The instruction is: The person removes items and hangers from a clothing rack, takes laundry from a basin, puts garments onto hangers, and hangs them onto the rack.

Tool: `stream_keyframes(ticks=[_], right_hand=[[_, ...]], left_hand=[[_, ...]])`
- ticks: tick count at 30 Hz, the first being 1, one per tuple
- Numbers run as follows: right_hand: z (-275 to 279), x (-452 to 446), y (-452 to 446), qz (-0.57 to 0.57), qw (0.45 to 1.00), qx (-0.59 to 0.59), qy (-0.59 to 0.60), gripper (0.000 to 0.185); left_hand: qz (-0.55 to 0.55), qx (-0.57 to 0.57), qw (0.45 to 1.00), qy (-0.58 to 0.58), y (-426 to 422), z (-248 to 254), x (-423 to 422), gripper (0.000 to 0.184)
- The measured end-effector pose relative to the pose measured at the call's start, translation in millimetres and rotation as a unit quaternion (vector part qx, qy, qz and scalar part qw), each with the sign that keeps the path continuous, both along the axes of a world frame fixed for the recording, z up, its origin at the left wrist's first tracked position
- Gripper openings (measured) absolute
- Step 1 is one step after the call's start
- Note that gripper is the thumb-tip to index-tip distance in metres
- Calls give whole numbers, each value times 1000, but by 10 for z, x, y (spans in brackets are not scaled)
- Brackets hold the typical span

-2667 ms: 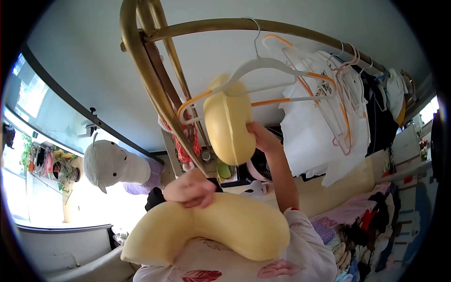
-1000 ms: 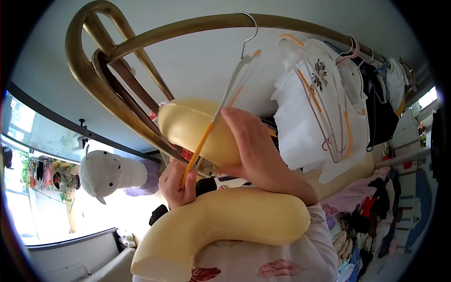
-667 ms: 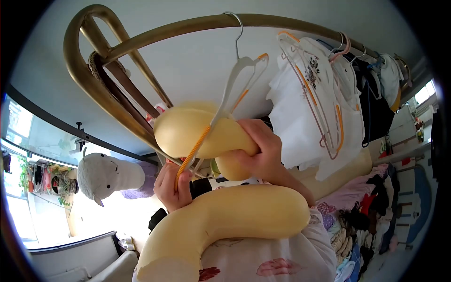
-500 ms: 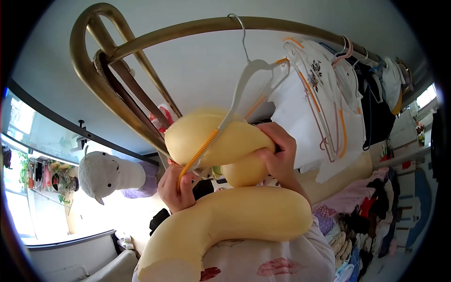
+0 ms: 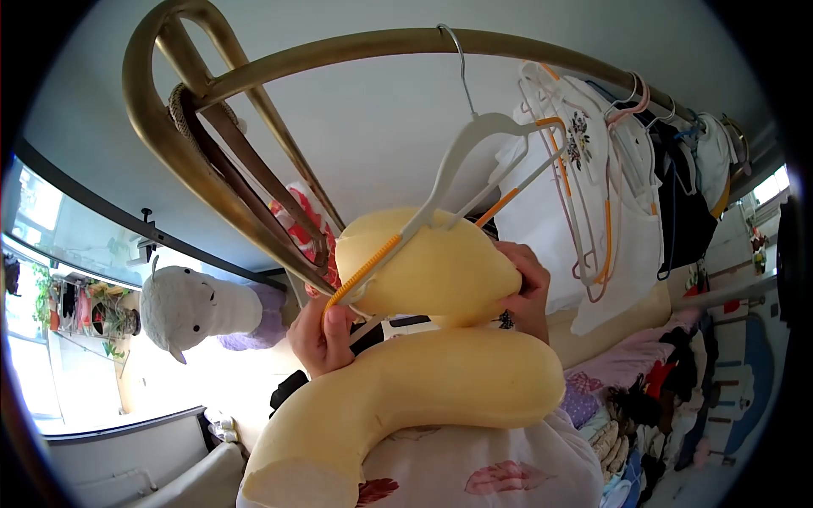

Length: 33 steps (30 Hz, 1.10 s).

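A white clothes hanger [image 5: 478, 127] with orange ridged strips hangs from the gold rail. My left hand [image 5: 320, 345] pinches its lower left corner. One hanger arm crosses in front of a rounded, pale yellow cushion [image 5: 440, 267], while the lower bar disappears behind it. My right hand [image 5: 529, 292] grips the cushion's right end, fingers partly hidden. Below, a thick curved pale yellow piece [image 5: 449, 372] with a flat cut-looking end lies across my torso, close to the left hand. Whether the two yellow pieces are joined, I cannot tell.
The gold rail [image 5: 356, 46] arches overhead. White garments [image 5: 542, 220] and further hangers [image 5: 593, 203] hang at right. A grey plush toy [image 5: 182, 309] is at left. Piled clothes [image 5: 644, 398] lie at lower right; brown straps [image 5: 246, 169] hang near the rail's left end.
The upper cushion has moved right and turned, with my right hand shifting to its right end. The hanger has swung right and shows more of its frame; my left hand keeps its corner.
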State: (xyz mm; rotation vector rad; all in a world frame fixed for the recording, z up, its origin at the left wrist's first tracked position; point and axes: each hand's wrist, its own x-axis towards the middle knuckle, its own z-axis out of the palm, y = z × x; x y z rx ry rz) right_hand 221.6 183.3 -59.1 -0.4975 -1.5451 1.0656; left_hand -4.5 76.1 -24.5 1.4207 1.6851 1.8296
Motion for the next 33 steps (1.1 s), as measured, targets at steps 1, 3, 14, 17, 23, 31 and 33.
stream_keyframes(ticks=[1, 3, 14, 17, 23, 31, 33], right_hand=[[-46, -18, -35, 9, 999, -25, 39, 36], [-108, -95, -138, -14, 997, -63, 51, 33], [-71, -28, -394, -177, 976, 106, -64, 27], [-273, 31, -442, -229, 948, 168, -143, 33], [-888, 204, -719, -201, 966, -150, -58, 36], [-993, 425, -902, -265, 921, -263, 114, 43], [-850, 441, -834, -267, 933, -221, 101, 48]], left_hand=[[2, 2, 1000, -7, 11, 7, 14, 32], [3, 3, 1000, -13, 30, -5, 17, 33], [-9, -57, 995, -81, 40, 65, 40, 32], [-5, -65, 995, -76, 52, 72, 53, 31], [117, 32, 985, -122, -16, 72, -95, 27], [-1, 10, 999, -46, -157, 203, 86, 22], [-45, -15, 995, -90, -205, 181, 31, 20]])
